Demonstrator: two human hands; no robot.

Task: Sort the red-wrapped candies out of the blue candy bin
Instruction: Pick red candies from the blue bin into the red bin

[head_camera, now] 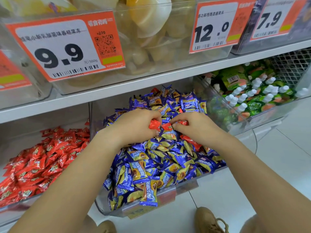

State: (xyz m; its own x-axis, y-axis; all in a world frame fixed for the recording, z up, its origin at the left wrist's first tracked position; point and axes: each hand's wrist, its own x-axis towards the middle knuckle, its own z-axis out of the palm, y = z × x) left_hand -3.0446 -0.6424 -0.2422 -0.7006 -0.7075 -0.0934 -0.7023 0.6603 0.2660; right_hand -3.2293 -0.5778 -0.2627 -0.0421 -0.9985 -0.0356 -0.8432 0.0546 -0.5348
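holding red candies (155, 124), blue candy bin (168, 195)

Both bare forearms reach in from the lower edge, the left from about seven o'clock and the right from about five o'clock, converging toward the centre. The left hand (136, 126) lies knuckles up, fingers curled under, gripping a small red crinkly-wrapped candy (154, 125) at its fingertips. The right hand (193, 127) sits just beside it at three o'clock, also back-up, thumb and fingers pinching another red foil-wrapped candy (182, 122). The two sets of fingertips nearly meet. Both wrists are straight, in line with their forearms
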